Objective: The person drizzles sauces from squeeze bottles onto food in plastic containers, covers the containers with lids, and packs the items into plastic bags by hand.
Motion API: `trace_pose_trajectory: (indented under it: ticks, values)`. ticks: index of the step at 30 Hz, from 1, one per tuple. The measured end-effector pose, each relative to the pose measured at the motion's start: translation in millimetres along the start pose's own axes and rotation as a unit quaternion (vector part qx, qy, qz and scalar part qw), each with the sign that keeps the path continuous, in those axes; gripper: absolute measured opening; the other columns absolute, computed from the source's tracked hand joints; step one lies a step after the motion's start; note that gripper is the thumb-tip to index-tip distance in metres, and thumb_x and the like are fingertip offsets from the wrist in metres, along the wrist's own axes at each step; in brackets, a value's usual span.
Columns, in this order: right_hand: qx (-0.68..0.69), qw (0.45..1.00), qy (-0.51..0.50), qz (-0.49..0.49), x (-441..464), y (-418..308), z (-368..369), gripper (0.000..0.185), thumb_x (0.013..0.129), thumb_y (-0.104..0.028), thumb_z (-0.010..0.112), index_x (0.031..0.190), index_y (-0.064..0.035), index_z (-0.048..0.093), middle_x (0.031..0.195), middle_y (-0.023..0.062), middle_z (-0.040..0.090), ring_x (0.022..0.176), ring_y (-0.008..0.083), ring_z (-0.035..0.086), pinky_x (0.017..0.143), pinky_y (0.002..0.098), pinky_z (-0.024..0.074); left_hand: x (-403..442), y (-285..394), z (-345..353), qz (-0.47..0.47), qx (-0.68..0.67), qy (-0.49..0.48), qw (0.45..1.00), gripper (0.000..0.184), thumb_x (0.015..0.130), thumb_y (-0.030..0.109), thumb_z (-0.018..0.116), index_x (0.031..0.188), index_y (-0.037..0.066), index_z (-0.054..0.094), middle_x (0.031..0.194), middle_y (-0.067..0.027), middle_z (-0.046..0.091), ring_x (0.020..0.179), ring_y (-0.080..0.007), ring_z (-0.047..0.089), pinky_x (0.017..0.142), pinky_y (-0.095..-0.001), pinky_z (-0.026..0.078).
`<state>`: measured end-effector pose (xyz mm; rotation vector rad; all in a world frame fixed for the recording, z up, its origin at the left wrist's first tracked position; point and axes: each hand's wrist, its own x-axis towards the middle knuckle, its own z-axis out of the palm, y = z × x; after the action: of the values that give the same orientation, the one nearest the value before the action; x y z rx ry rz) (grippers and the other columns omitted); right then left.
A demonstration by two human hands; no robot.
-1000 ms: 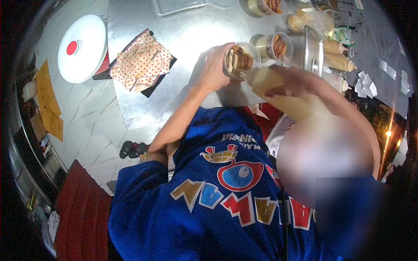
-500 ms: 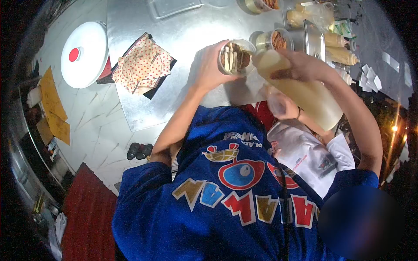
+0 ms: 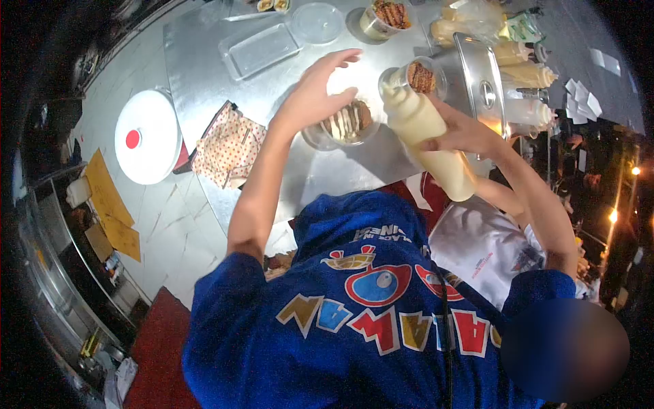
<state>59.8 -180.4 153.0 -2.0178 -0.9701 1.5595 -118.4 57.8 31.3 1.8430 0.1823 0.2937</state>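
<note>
My left hand (image 3: pixel 319 92) is open, its fingers spread just above and beside a clear round cup (image 3: pixel 319 139). Inside this cup on the metal table is brown food striped with pale sauce. My right hand (image 3: pixel 463 131) is wrapped round a squeeze bottle (image 3: pixel 436 146) of pale cream sauce, tilted with its nozzle end toward the far side. Close behind the bottle's nozzle end stands a second clear cup with sauce-striped brown food (image 3: pixel 421 78), partly hidden by the bottle.
Another filled cup (image 3: pixel 385 19), a round clear lid (image 3: pixel 317 23) and a rectangular clear tray (image 3: pixel 260 52) lie farther back on the metal table (image 3: pixel 300 187). At right are a steel container (image 3: pixel 485 88) and several bottles (image 3: pixel 528 75). Dotted paper (image 3: pixel 228 146) lies left. A co-worker's white shirt (image 3: pixel 477 245) is near.
My left hand has let go of the cup, which now rests on the table. The squeeze bottle in my right hand has swung to a steeper angle and shifted slightly left.
</note>
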Motion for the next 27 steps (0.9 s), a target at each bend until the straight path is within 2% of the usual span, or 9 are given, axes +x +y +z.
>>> trace_pose_trajectory:
  ticks: [2, 5, 9, 10, 13, 17, 20, 23, 27]
  values:
    - [0.017, 0.999, 0.046, 0.002, -11.9, 8.9, -10.7, 0.089, 0.083, -0.033, 0.083, 0.155, -0.0092, 0.036, 0.141, 0.0124, 0.055, 0.13, 0.0247, 0.052, 0.111, 0.0396, 0.042, 51.2, -17.6, 25.6, 0.072, 0.028, -0.069, 0.995, 0.076, 0.084, 0.017, 0.076, 0.152, 0.01, 0.045, 0.153, -0.0143, 0.049, 0.133, -0.0295, 0.054, 0.11, -0.0427, 0.047]
    - [-0.019, 0.994, 0.102, -0.022, -20.2, 39.1, -39.4, 0.085, 0.085, -0.028, 0.081, 0.155, -0.0084, 0.036, 0.142, 0.0128, 0.054, 0.129, 0.0249, 0.052, 0.11, 0.0397, 0.0425, 114.3, -28.4, 85.0, 0.201, 0.092, -0.118, 0.968, 0.105, 0.069, 0.033, 0.092, 0.154, 0.004, 0.038, 0.15, -0.0214, 0.048, 0.139, -0.038, 0.047, 0.119, -0.0449, 0.038]
    - [-0.045, 0.989, 0.12, 0.067, -32.6, 30.3, -68.9, 0.078, 0.088, -0.03, 0.075, 0.153, -0.0079, 0.038, 0.137, 0.0132, 0.059, 0.124, 0.0225, 0.056, 0.107, 0.0369, 0.0443, 140.1, -25.2, 112.5, 0.159, 0.117, -0.15, 0.969, 0.109, 0.064, 0.039, 0.095, 0.152, 0.003, 0.04, 0.148, -0.0206, 0.049, 0.138, -0.0381, 0.047, 0.118, -0.0448, 0.039]
    - [-0.054, 0.988, 0.129, 0.067, -35.5, 24.6, -69.0, 0.072, 0.089, -0.034, 0.072, 0.15, -0.0073, 0.045, 0.129, 0.0139, 0.065, 0.116, 0.0226, 0.062, 0.102, 0.0365, 0.0478, 142.1, -24.4, 111.9, 0.142, 0.127, -0.16, 0.968, 0.109, 0.064, 0.04, 0.094, 0.151, 0.002, 0.041, 0.147, -0.0205, 0.049, 0.138, -0.038, 0.048, 0.118, -0.0447, 0.039]
    - [-0.065, 0.99, 0.051, 0.118, -22.5, 39.3, -91.6, 0.064, 0.091, -0.035, 0.071, 0.145, -0.0077, 0.052, 0.123, 0.0127, 0.069, 0.109, 0.0224, 0.066, 0.096, 0.0362, 0.051, 134.8, -28.0, 107.3, 0.159, 0.15, -0.143, 0.965, 0.108, 0.064, 0.044, 0.093, 0.149, 0.002, 0.043, 0.148, -0.02, 0.049, 0.138, -0.0374, 0.048, 0.117, -0.0444, 0.04]
    - [-0.177, 0.969, -0.048, 0.166, -2.1, 36.7, -106.9, 0.073, 0.088, -0.051, 0.074, 0.142, -0.0071, 0.056, 0.12, 0.0108, 0.071, 0.107, 0.0202, 0.067, 0.094, 0.0345, 0.0521, 118.8, -32.6, 96.6, 0.167, 0.16, -0.113, 0.966, 0.107, 0.064, 0.047, 0.092, 0.148, 0.002, 0.045, 0.151, -0.0199, 0.047, 0.139, -0.037, 0.047, 0.117, -0.0447, 0.039]
    - [-0.118, 0.976, -0.133, 0.127, 10.6, 23.3, -99.5, 0.077, 0.086, -0.055, 0.076, 0.142, -0.0078, 0.056, 0.119, 0.0111, 0.071, 0.108, 0.021, 0.067, 0.094, 0.0349, 0.0515, 108.8, -36.9, 93.8, 0.173, 0.178, -0.102, 0.963, 0.108, 0.062, 0.048, 0.092, 0.148, 0.002, 0.045, 0.151, -0.0193, 0.048, 0.138, -0.0369, 0.048, 0.117, -0.0455, 0.039]
    - [-0.216, 0.943, -0.119, 0.223, 18.7, -9.9, -94.0, 0.08, 0.084, -0.048, 0.08, 0.147, -0.0095, 0.05, 0.128, 0.0104, 0.067, 0.117, 0.0218, 0.062, 0.1, 0.0362, 0.0491, 103.8, -31.1, 89.1, 0.17, 0.206, -0.106, 0.958, 0.109, 0.06, 0.049, 0.092, 0.147, 0.002, 0.046, 0.149, -0.0171, 0.051, 0.135, -0.0356, 0.05, 0.114, -0.0467, 0.04]
    - [-0.292, 0.927, -0.173, 0.159, 41.4, 23.2, -101.7, 0.084, 0.085, -0.046, 0.081, 0.147, 0.0004, 0.048, 0.134, 0.019, 0.064, 0.121, 0.0285, 0.061, 0.105, 0.0384, 0.0471, 99.9, -30.0, 86.1, 0.167, 0.228, -0.095, 0.955, 0.105, 0.061, 0.047, 0.092, 0.146, 0.005, 0.049, 0.147, -0.0135, 0.054, 0.134, -0.0328, 0.051, 0.113, -0.0467, 0.04]
